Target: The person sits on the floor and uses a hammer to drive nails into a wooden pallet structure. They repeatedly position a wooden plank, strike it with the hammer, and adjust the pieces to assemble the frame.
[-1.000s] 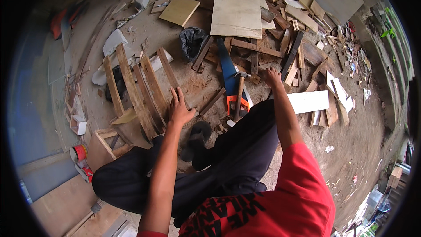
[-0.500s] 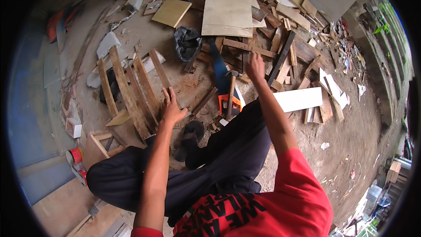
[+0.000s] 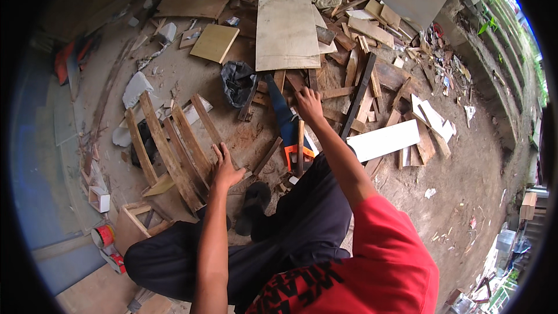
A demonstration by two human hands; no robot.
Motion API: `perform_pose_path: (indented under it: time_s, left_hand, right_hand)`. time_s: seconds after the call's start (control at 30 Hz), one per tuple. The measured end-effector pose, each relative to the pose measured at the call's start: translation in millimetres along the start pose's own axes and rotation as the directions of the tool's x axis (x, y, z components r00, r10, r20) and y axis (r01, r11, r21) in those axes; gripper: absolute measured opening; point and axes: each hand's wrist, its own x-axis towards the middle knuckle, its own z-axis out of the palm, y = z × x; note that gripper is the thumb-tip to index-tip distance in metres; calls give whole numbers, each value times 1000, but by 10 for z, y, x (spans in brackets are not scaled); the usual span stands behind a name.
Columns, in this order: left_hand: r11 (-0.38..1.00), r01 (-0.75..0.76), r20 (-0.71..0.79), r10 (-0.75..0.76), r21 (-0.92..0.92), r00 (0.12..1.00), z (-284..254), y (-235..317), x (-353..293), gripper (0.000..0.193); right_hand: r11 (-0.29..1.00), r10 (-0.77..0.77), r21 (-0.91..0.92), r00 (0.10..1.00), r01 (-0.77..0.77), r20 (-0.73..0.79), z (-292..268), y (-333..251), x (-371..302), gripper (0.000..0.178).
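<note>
My left hand [image 3: 228, 168] is open, fingers apart, at the lower end of a narrow plank in a slatted wooden frame [image 3: 165, 145]. Farther out, my right hand [image 3: 308, 104] has its fingers bent over a brown wooden strip [image 3: 294, 79] in the scrap pile; the fingertips are partly hidden. Just left of that hand lies a handsaw [image 3: 278, 102] with a blue blade and orange handle. A hammer [image 3: 300, 145] rests by the saw handle, its wooden shaft showing and its head hidden near my right wrist.
A large pale board [image 3: 288, 26] lies beyond my right hand, beside a black plastic bag [image 3: 236, 84]. Scrap wood [image 3: 372, 32] and a white board [image 3: 385, 138] spread to the right. At the left are a small wooden box frame [image 3: 132, 227] and tape rolls [image 3: 104, 237].
My right hand has shifted left along the scrap wood, toward the saw blade, and now covers the hammer's head area. My left hand stays by the slatted frame. The view has tilted slightly.
</note>
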Motion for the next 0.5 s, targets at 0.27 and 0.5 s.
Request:
perform_pose_path:
  time_s: [0.27, 0.5]
  left_hand:
    - [997, -49, -90, 44, -55, 995, 109, -69, 11, 116]
    - [995, -81, -353, 55, -60, 934, 378, -121, 183, 101]
  right_hand:
    - [814, 286, 580, 891, -32, -352, -1293, -93, -939, 41]
    - [-130, 851, 929, 520, 345, -74, -2290, -145, -1333, 43]
